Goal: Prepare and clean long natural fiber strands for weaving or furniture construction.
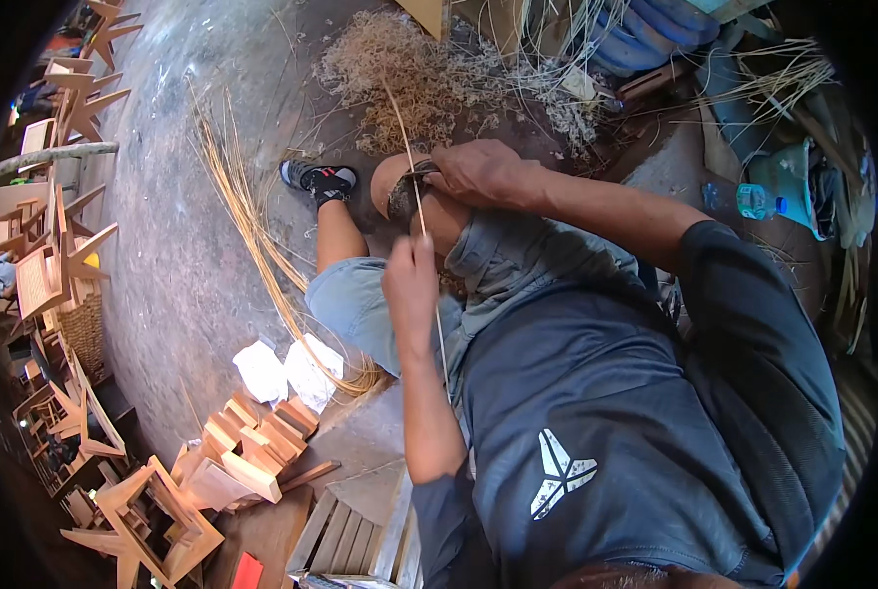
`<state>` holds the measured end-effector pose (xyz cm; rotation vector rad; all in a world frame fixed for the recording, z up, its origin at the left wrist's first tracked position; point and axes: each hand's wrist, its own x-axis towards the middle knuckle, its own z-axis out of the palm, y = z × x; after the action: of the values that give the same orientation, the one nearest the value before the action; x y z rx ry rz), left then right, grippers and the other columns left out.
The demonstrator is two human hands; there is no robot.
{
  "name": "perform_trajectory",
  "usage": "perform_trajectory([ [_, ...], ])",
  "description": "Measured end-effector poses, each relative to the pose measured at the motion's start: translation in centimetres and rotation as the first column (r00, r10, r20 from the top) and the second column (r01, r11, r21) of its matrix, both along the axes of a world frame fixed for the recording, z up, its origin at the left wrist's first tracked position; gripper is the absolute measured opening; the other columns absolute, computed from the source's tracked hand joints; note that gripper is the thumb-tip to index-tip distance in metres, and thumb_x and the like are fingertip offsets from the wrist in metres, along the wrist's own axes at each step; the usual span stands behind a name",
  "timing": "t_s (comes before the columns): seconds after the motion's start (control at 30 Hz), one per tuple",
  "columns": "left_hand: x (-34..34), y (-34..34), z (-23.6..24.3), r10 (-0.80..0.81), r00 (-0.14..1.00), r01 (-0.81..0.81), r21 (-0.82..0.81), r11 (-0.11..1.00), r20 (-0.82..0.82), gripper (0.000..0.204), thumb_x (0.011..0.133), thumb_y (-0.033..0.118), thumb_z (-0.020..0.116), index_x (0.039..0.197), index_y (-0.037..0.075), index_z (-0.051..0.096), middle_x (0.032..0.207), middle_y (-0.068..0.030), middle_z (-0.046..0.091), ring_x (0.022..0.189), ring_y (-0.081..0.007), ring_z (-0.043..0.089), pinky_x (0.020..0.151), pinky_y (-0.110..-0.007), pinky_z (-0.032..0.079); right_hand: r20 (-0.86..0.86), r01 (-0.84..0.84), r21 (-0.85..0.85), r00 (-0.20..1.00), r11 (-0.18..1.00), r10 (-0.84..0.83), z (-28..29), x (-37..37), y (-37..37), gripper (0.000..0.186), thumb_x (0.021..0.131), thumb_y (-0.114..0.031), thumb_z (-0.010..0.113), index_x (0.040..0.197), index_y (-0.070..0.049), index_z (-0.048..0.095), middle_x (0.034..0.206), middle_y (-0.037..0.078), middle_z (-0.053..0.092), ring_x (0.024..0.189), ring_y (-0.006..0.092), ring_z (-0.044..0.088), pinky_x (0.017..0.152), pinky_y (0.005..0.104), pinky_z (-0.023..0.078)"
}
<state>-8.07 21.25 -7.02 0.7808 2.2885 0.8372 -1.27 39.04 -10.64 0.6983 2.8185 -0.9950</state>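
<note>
A long thin pale cane strip (pixel 400 118) runs over my bent right knee and down past my lap. My left hand (pixel 411 290) is closed around it just below the knee, thumb and fingers pressed together. On top of the knee a dark pad (pixel 403 199) lies under the strip. My right hand (pixel 483 174) rests beside the pad with curled fingers, close against the strip. Something small and dark shows at its fingertips, but its kind is hidden. Beyond the knee, a heap of curly tan shavings (pixel 390 74) lies on the floor.
A bundle of long cane strips (pixel 247 211) lies left of my shoe (pixel 318 183). Stacked wood pieces (pixel 252 442), white bags (pixel 282 371) and a slatted wooden crate (pixel 346 535) are at lower left. Wooden furniture frames (pixel 66 255) line the far left. A plastic bottle (pixel 758 201) lies right.
</note>
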Motion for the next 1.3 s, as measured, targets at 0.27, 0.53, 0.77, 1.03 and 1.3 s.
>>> perform_trajectory([
  [0.27,2.2,-3.4,-0.3,0.149,0.981,-0.153,0.024,0.988,0.128,0.038,0.089,0.027,0.05,0.061,0.001,0.046,0.053,-0.0039,0.042,0.051,-0.0118,0.04,0.048,-0.031,0.035,0.027,0.124,-0.079,0.992,0.989,-0.123,1.2,-0.8,3.7,0.035,0.09,-0.034,0.042,0.092,-0.003,0.058,0.085,0.022,0.062,0.083,0.0338,0.062,0.066,0.0427,0.05],
  [0.53,-1.6,5.1,-3.7,0.111,0.992,-0.117,0.107,0.987,0.062,0.036,0.088,0.026,0.048,0.07,-0.005,0.05,0.058,-0.019,0.048,0.052,-0.0238,0.041,0.053,-0.039,0.037,-0.006,-0.03,-0.026,1.0,0.999,0.03,1.1,1.2,0.3,0.029,0.089,-0.033,0.046,0.095,-0.006,0.056,0.075,0.02,0.061,0.073,0.0388,0.061,0.063,0.0446,0.049],
  [0.77,3.1,-9.6,-1.2,0.229,0.95,-0.203,-0.136,0.97,0.212,0.032,0.087,0.021,0.047,0.062,0.003,0.046,0.054,-0.0037,0.044,0.05,-0.0121,0.041,0.046,-0.031,0.034,-0.025,-0.025,-0.025,0.999,0.999,0.024,-1.9,-0.4,1.2,0.028,0.088,-0.032,0.049,0.099,-0.007,0.053,0.08,0.021,0.061,0.075,0.0392,0.06,0.063,0.0454,0.048],
  [1.03,9.4,-33.4,1.7,0.36,0.846,-0.071,-0.586,0.807,0.393,0.029,0.087,0.023,0.05,0.074,-0.002,0.05,0.059,-0.0116,0.05,0.056,-0.0198,0.051,0.055,-0.035,0.042,-0.078,-0.028,-0.042,0.997,0.999,0.024,-1.4,-2.3,-0.4,0.03,0.088,-0.034,0.047,0.091,-0.005,0.056,0.079,0.021,0.062,0.075,0.0389,0.06,0.064,0.0459,0.048],
  [1.3,-3.4,-4.3,0.7,0.065,0.997,-0.071,-0.164,0.984,-0.04,0.04,0.09,0.037,0.044,0.089,-0.003,0.051,0.081,-0.0249,0.055,0.077,-0.0411,0.051,0.069,-0.04,0.042,-0.031,0.005,-0.038,1.0,0.999,-0.006,-0.3,-1.4,-1.3,0.029,0.087,-0.033,0.049,0.089,-0.005,0.056,0.076,0.02,0.062,0.072,0.0377,0.061,0.063,0.0455,0.048],
])
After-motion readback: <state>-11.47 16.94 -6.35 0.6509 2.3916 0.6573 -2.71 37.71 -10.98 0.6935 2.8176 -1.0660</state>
